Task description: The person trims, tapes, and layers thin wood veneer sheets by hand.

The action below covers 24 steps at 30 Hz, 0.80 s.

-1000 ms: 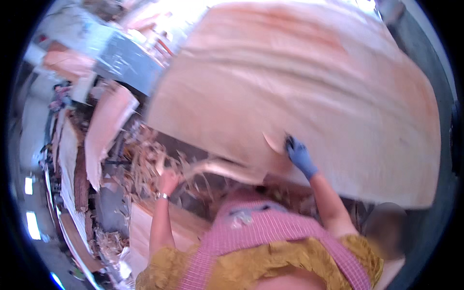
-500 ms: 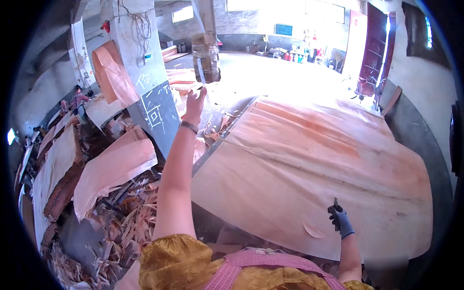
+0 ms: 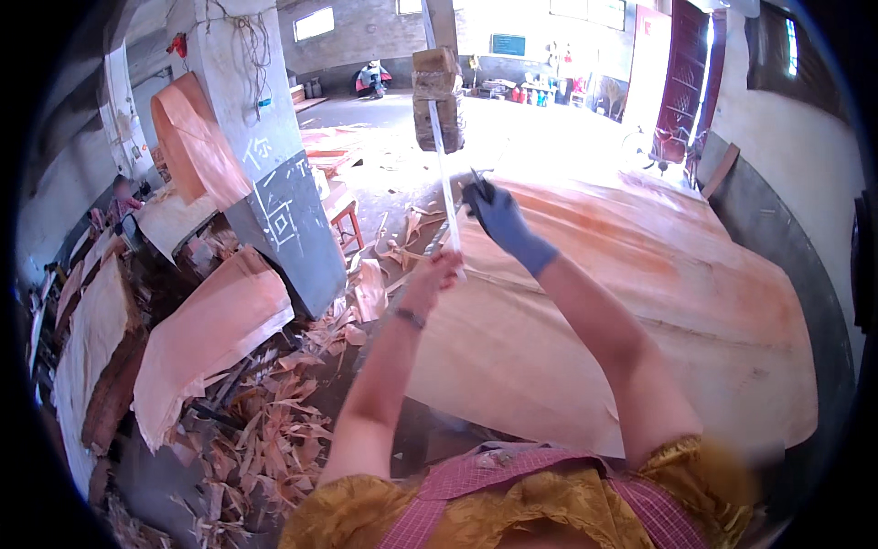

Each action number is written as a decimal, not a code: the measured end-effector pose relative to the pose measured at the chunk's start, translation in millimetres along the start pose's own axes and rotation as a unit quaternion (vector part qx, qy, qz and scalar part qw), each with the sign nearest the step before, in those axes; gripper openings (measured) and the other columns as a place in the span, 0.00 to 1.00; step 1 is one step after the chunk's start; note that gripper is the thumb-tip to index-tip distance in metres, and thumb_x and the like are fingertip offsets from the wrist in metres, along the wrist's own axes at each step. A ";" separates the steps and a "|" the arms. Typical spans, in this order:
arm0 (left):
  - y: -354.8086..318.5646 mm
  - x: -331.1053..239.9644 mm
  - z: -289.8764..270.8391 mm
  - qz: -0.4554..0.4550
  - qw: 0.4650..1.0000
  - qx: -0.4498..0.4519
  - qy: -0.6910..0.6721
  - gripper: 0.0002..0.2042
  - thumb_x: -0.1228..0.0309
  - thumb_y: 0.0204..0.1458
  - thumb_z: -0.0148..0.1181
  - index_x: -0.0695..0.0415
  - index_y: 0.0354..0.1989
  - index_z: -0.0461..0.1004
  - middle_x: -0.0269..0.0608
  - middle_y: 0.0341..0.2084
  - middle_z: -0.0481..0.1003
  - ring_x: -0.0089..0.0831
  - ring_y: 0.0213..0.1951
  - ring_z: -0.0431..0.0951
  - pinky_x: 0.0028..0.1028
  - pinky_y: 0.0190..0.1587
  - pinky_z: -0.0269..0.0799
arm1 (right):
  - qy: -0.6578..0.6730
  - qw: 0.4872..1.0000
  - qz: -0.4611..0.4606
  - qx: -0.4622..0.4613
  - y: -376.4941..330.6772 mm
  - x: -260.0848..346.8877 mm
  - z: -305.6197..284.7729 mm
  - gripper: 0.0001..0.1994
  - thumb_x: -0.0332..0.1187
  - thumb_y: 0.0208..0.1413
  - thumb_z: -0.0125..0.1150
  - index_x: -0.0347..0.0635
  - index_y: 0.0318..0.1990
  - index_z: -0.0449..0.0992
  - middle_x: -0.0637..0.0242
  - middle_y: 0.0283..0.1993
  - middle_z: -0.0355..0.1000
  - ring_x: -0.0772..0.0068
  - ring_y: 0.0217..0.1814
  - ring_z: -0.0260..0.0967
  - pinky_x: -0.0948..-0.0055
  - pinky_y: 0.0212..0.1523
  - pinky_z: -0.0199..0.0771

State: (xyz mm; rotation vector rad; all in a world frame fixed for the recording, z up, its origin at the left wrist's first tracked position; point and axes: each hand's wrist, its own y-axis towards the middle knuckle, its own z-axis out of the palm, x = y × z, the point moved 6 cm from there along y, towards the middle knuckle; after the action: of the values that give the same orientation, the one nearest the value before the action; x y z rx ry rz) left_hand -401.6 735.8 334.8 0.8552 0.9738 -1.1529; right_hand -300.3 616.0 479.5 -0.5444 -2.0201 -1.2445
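Note:
My left hand [image 3: 433,274], bare with a dark band at the wrist, pinches the lower end of a narrow white strip [image 3: 446,197]. The strip runs down taut past a hanging brown block [image 3: 438,114] that looks wrapped in tape. In my right hand [image 3: 498,218], which wears a blue-grey glove with dark fingers, is a small dark tool [image 3: 478,179], its narrow tip pointing up; its exact kind is unclear. This hand is just right of the strip, over the far left part of a large pale wood veneer sheet [image 3: 521,348].
Left of me, veneer scraps [image 3: 274,412] cover the floor beside curved veneer stacks [image 3: 215,339] and a grey-based pillar [image 3: 288,233]. A red stool [image 3: 343,215] stands behind it. Another person [image 3: 122,201] is at the far left. A dark red door [image 3: 681,82] is at the back right.
My left hand has come down and toward me, drawing the white strip lower. My right hand has moved from above the near right of the sheet up and left to beside the strip.

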 end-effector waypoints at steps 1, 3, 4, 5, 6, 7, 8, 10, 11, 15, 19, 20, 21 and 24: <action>-9.9 28.9 11.3 -0.033 0.999 0.021 -0.020 0.15 0.61 0.57 0.62 0.51 0.50 0.74 0.26 0.33 0.76 0.14 0.31 0.72 0.19 0.30 0.68 | -0.006 1.000 0.003 -0.027 22.3 -1.1 4.7 0.13 0.39 0.63 0.56 0.35 0.36 0.75 0.65 0.25 0.74 0.76 0.25 0.70 0.70 0.29 0.70; -49.3 77.8 -2.0 -0.092 0.993 0.043 -0.062 0.22 0.59 0.58 0.61 0.51 0.58 0.66 0.29 0.38 0.75 0.17 0.31 0.73 0.20 0.33 0.71 | 0.119 0.991 0.021 -0.058 32.5 39.5 38.1 0.12 0.38 0.61 0.59 0.35 0.37 0.75 0.66 0.25 0.75 0.78 0.25 0.70 0.74 0.27 0.70; -67.3 99.7 -8.5 -0.109 0.990 0.054 -0.074 0.24 0.58 0.58 0.61 0.51 0.60 0.64 0.31 0.40 0.75 0.19 0.34 0.74 0.21 0.37 0.72 | 0.235 0.970 0.025 -0.053 29.0 55.2 47.8 0.11 0.37 0.61 0.61 0.37 0.38 0.75 0.67 0.26 0.75 0.80 0.24 0.70 0.78 0.25 0.69; -82.6 116.7 -13.2 -0.127 0.986 0.066 -0.090 0.25 0.58 0.58 0.61 0.51 0.61 0.62 0.32 0.43 0.74 0.21 0.37 0.75 0.23 0.40 0.73 | 0.240 0.968 0.042 -0.052 19.5 60.3 51.1 0.10 0.37 0.61 0.60 0.37 0.38 0.76 0.68 0.26 0.75 0.80 0.23 0.69 0.79 0.24 0.69; -94.5 129.5 -14.2 -0.156 0.979 0.073 -0.106 0.26 0.57 0.58 0.61 0.52 0.61 0.62 0.32 0.43 0.74 0.22 0.40 0.75 0.25 0.42 0.73 | 0.237 0.968 0.060 -0.054 1.4 58.6 46.6 0.10 0.36 0.61 0.60 0.37 0.38 0.76 0.68 0.26 0.75 0.81 0.23 0.69 0.80 0.24 0.69; -107.0 139.7 -19.2 -0.186 0.972 0.079 -0.121 0.26 0.56 0.58 0.61 0.52 0.61 0.63 0.33 0.44 0.73 0.23 0.42 0.75 0.26 0.45 0.73 | 0.234 0.967 0.079 -0.058 -19.8 52.5 41.8 0.10 0.36 0.62 0.60 0.38 0.38 0.76 0.68 0.26 0.75 0.82 0.23 0.69 0.80 0.24 0.69; -117.0 146.4 -26.3 -0.216 0.964 0.083 -0.135 0.26 0.56 0.57 0.62 0.52 0.61 0.63 0.33 0.45 0.73 0.24 0.45 0.75 0.28 0.47 0.73 | 0.264 0.960 0.068 -0.061 -43.8 45.9 36.8 0.09 0.35 0.62 0.59 0.38 0.37 0.76 0.69 0.26 0.75 0.82 0.21 0.68 0.79 0.22 0.68; -105.3 131.4 -104.9 -0.087 0.982 -0.062 0.159 0.26 0.53 0.59 0.58 0.53 0.61 0.63 0.34 0.46 0.73 0.26 0.49 0.74 0.31 0.50 0.71 | 0.242 0.967 0.078 -0.034 -83.7 44.6 40.4 0.08 0.34 0.63 0.58 0.39 0.37 0.76 0.69 0.25 0.74 0.84 0.21 0.67 0.81 0.21 0.66; -92.0 117.2 -122.9 -0.017 0.946 -0.121 0.300 0.26 0.52 0.60 0.57 0.54 0.61 0.63 0.34 0.47 0.73 0.27 0.51 0.73 0.32 0.52 0.70 | 0.257 0.962 0.092 -0.027 -101.0 46.3 37.9 0.08 0.34 0.63 0.58 0.39 0.37 0.76 0.69 0.25 0.74 0.84 0.20 0.66 0.82 0.21 0.65; -67.9 -24.7 41.0 0.120 0.990 0.066 0.019 0.27 0.49 0.65 0.44 0.63 0.56 0.66 0.43 0.53 0.73 0.32 0.50 0.76 0.32 0.56 0.68 | 0.260 0.955 0.146 -0.007 -165.6 32.2 10.1 0.07 0.33 0.63 0.58 0.39 0.36 0.76 0.69 0.24 0.74 0.85 0.21 0.67 0.81 0.21 0.66; -61.9 -53.5 117.0 0.048 0.991 0.068 -0.106 0.24 0.52 0.67 0.39 0.63 0.56 0.66 0.53 0.56 0.71 0.40 0.54 0.75 0.35 0.57 0.70 | -0.142 0.966 -0.166 -0.137 -189.3 71.4 -19.2 0.06 0.28 0.53 0.64 0.39 0.37 0.76 0.62 0.28 0.76 0.68 0.27 0.74 0.73 0.29 0.72; -63.8 -48.5 124.4 0.039 0.986 0.051 -0.152 0.24 0.52 0.67 0.39 0.63 0.56 0.66 0.54 0.55 0.72 0.41 0.54 0.75 0.36 0.57 0.71 | -0.162 0.956 -0.185 -0.159 -195.5 81.4 -31.3 0.07 0.28 0.50 0.65 0.40 0.36 0.76 0.60 0.28 0.75 0.61 0.28 0.74 0.69 0.29 0.73; -66.7 -46.4 135.5 0.032 0.980 0.034 -0.195 0.24 0.52 0.67 0.38 0.63 0.56 0.66 0.55 0.54 0.72 0.42 0.54 0.75 0.37 0.57 0.71 | -0.182 0.945 -0.204 -0.182 -203.8 88.5 -41.6 0.08 0.27 0.47 0.66 0.42 0.36 0.77 0.57 0.28 0.75 0.54 0.29 0.74 0.66 0.30 0.73; -89.4 -51.3 178.7 -0.008 0.968 0.084 -0.237 0.26 0.48 0.64 0.45 0.60 0.54 0.68 0.49 0.46 0.77 0.37 0.49 0.78 0.34 0.53 0.73 | 0.186 0.961 0.114 -0.172 -248.4 53.2 -71.6 0.13 0.24 0.55 0.64 0.39 0.47 0.73 0.70 0.23 0.71 0.79 0.21 0.70 0.77 0.20 0.66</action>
State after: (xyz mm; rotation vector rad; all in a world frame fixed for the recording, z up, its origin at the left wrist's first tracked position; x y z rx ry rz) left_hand -464.2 570.2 440.7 0.6574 0.4947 -1.3872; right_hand -475.5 439.6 391.0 -0.6308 -1.3972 -1.4395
